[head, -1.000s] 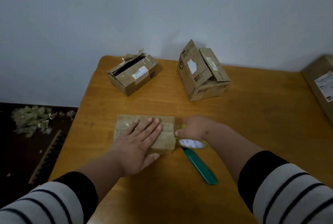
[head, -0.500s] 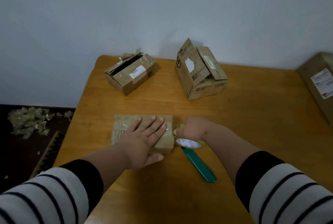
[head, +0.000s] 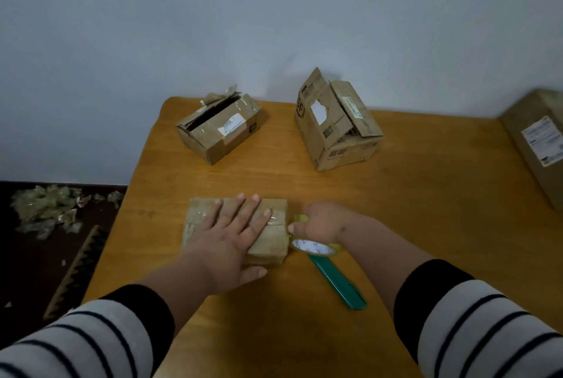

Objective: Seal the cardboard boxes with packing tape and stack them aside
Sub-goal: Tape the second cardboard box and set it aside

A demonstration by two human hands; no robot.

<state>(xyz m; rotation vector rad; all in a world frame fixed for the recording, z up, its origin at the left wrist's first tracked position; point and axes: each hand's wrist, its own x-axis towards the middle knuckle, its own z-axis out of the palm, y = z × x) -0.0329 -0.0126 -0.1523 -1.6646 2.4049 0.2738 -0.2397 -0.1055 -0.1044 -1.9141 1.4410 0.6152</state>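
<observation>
"SF" on rear box (head: 335, 128)

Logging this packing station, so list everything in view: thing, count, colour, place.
small box: 1, brown, near table centre, under left hand
opened boxes: 2, brown, far side of table
large box: 1, brown, right edge
tape roll: 1, yellowish, right of small box
cutter: 1, green, on table below roll
table: 1, orange wood
tape scraps: pile, pale, floor at left
left hand: flat on small box
right hand: holds tape roll
</observation>
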